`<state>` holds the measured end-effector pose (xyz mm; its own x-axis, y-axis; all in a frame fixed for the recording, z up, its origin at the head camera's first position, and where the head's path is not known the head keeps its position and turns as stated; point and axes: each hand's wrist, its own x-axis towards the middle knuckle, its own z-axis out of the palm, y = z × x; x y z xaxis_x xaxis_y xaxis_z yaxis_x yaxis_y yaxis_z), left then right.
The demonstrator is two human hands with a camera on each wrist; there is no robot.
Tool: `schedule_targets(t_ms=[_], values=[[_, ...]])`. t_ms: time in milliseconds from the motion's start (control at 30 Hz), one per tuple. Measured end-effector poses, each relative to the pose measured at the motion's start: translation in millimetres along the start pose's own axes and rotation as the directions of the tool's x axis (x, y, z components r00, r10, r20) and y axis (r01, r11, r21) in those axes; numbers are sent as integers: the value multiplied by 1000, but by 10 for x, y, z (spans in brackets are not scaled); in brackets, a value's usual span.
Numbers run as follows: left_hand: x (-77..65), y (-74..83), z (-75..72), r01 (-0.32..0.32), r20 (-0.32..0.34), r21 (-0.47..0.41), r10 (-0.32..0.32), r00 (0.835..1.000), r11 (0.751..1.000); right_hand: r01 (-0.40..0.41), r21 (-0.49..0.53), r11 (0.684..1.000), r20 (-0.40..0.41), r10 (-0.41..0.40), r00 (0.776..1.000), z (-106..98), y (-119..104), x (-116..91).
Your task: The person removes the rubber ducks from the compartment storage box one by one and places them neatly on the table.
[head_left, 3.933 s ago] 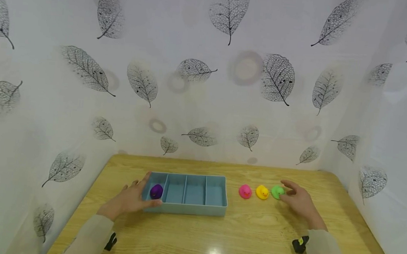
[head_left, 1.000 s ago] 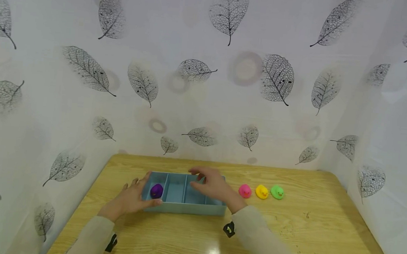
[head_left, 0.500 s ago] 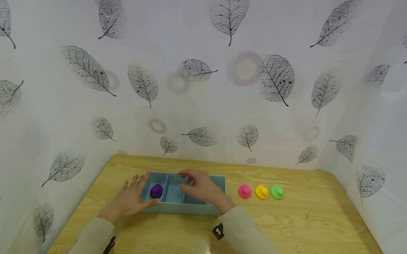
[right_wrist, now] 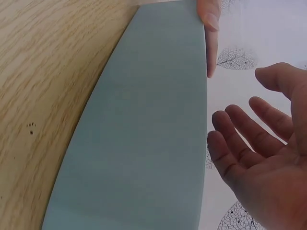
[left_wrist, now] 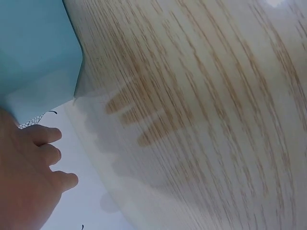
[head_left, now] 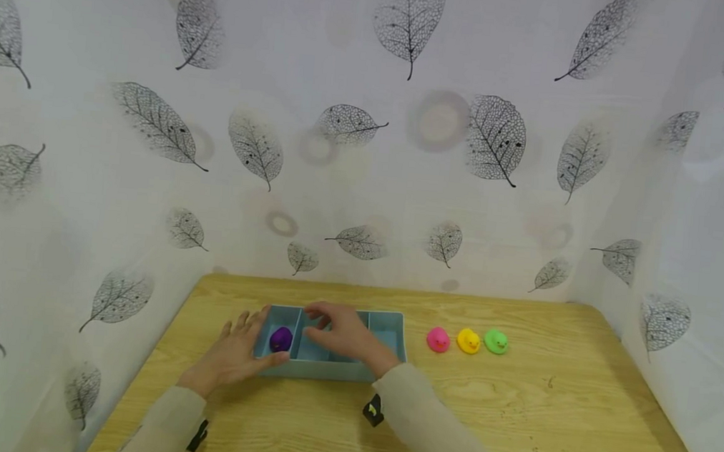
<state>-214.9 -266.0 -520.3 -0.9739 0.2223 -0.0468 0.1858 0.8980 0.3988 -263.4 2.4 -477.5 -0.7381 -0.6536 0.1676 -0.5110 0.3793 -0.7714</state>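
Observation:
A pale blue box (head_left: pixel 336 373) with a row of compartments stands on the table. In its leftmost compartment sits a purple rubber duck (head_left: pixel 281 339). My left hand (head_left: pixel 231 354) rests on the box's left end, fingers spread, thumb along the front rim and index finger at the back left corner. Over the middle compartments hovers my right hand (head_left: pixel 346 336), fingers loosely bent; the right wrist view shows the hand (right_wrist: pixel 261 158) with nothing in it. To the right of the box, a pink duck (head_left: pixel 438 340), a yellow duck (head_left: pixel 468 341) and a green duck (head_left: pixel 496 341) stand in a row.
The wooden table (head_left: pixel 545 421) ends at a white, leaf-printed cloth (head_left: pixel 391 185) behind and at both sides. A black wrist device (head_left: pixel 374 410) hangs at the right sleeve, another black device (head_left: pixel 198 436) at the left.
My right hand has moved left from the green duck to above the box and keeps sliding left over it. My left hand and the ducks have stayed in place.

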Motion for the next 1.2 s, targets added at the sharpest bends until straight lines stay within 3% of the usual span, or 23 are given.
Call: schedule_targets(t_ms=[300,733,1200], values=[[17,-39,38,-5,-4,-2,5,1000,1000,-19,-36,999,23,20,1000,131,29,136],[0,-10,41,-3,-3,-5,3,1000,1000,-50,-4,999,85,50,995,307,92,320],[5,-22,33,-14,-16,-2,14,1000,1000,-48,-134,990,108,63,992,362,89,463]])
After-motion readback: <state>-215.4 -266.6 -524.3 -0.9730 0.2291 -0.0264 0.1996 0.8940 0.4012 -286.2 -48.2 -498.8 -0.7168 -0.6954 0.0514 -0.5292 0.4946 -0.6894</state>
